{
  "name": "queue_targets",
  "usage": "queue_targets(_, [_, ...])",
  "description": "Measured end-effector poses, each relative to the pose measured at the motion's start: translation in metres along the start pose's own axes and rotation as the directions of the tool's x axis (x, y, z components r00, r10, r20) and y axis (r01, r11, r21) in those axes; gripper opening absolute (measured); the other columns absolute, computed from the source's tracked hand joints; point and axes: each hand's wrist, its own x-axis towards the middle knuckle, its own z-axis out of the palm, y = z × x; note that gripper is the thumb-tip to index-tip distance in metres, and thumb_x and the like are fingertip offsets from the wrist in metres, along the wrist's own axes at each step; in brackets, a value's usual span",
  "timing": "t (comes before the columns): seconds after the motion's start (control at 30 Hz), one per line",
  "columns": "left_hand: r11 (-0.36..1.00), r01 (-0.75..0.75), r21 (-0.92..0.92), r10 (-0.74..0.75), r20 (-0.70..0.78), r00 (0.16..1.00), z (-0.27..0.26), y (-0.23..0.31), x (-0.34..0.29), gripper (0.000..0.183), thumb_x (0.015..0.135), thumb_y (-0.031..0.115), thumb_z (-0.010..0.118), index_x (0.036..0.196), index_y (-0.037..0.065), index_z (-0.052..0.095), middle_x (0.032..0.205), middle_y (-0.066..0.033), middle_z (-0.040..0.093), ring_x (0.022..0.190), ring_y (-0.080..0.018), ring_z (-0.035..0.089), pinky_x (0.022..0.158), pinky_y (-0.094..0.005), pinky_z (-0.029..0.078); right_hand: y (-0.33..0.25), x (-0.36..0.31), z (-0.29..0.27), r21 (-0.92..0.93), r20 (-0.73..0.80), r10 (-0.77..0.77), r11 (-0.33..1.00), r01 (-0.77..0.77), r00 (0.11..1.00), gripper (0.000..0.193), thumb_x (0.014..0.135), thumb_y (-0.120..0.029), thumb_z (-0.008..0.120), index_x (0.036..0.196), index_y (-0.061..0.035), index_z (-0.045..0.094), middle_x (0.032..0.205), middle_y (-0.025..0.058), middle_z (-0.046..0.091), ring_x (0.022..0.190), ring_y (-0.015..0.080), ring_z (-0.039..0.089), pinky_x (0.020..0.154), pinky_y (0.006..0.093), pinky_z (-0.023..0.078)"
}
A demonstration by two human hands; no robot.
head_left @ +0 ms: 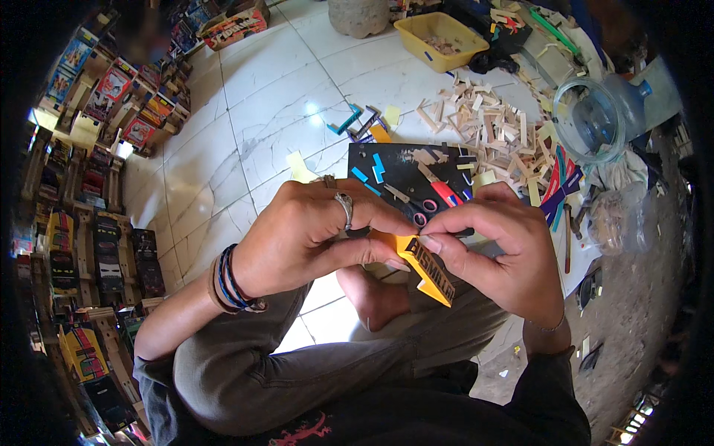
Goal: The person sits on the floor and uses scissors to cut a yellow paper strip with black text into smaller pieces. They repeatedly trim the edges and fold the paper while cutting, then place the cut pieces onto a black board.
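Observation:
Between my two hands is a small yellow piece with dark lettering on one narrow face (433, 273); it looks like folded card or a thin strip bent into a V, though I cannot tell its material. My left hand (301, 234), wearing a ring and dark bracelets, pinches its left end between thumb and fingers. The thumb and forefinger of my right hand (500, 249) press together at its upper edge. Just beyond my fingertips, scissors with pink-ringed handles (421, 213) and a red-handled knife (444, 187) lie on a black board (364, 154).
Loose wooden pieces (494, 137) are heaped beyond the board, near a yellow basin (405, 33). A clear plastic bottle (591, 119) lies at the right, with a hammer (568, 241) closer in. Printed boxes (108, 253) line the left side. My bare foot (372, 301) rests below my hands.

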Motion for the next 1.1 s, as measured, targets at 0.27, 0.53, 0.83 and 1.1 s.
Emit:
queue_targets(0.27, [1.0, -0.009, -0.019, 0.009, 0.016, 1.0, -0.001, -0.002, -0.002, 0.026, 0.083, 0.012, 0.081, 0.108, 0.006, 0.077, 0.1, -0.0082, 0.077, 0.094, -0.0271, 0.074, 0.082, -0.0361, 0.058, 0.004, 0.004, 0.001, 0.126, 0.099, -0.001, 0.992, -0.011, 0.995, 0.008, 0.088, -0.008, 0.075, 0.094, -0.0037, 0.072, 0.084, 0.0042, 0.073, 0.081, 0.0187, 0.066, 0.08, 0.0323, 0.05])
queue_targets(0.53, [0.997, 0.028, -0.074, -0.025, 0.043, 0.999, -0.002, -0.003, -0.004, 0.025, 0.085, 0.009, 0.08, 0.109, 0.007, 0.077, 0.099, -0.0096, 0.077, 0.09, -0.0261, 0.075, 0.081, -0.0339, 0.058, 0.004, 0.003, -0.004, 0.394, 0.257, 0.205, 0.87, -0.296, 0.944, 0.006, 0.095, -0.006, 0.069, 0.096, 0.0002, 0.071, 0.09, 0.0082, 0.072, 0.085, 0.0157, 0.068, 0.079, 0.0298, 0.052])
queue_targets(0.83, [0.996, 0.017, -0.085, -0.016, 0.021, 1.0, 0.0, -0.007, -0.004, 0.025, 0.084, 0.007, 0.08, 0.109, 0.006, 0.077, 0.098, -0.0093, 0.077, 0.089, -0.0249, 0.075, 0.08, -0.0331, 0.058, 0.009, 0.004, -0.001, 0.175, 0.147, -0.006, 0.984, -0.02, 0.989, 0.009, 0.089, -0.005, 0.073, 0.097, -0.0018, 0.073, 0.089, 0.0079, 0.073, 0.085, 0.0185, 0.068, 0.078, 0.0308, 0.051])
queue_targets(1.1, [0.988, 0.11, -0.106, -0.105, 0.051, 0.993, -0.002, -0.006, -0.006, 0.024, 0.085, 0.007, 0.081, 0.108, 0.004, 0.077, 0.096, -0.0093, 0.077, 0.087, -0.0213, 0.075, 0.077, -0.0299, 0.057, 0.013, 0.001, 0.007, 0.098, 0.117, -0.041, 0.995, 0.029, 0.992, 0.011, 0.09, -0.007, 0.073, 0.1, -0.0019, 0.071, 0.09, 0.0063, 0.074, 0.086, 0.0185, 0.068, 0.081, 0.0313, 0.052])
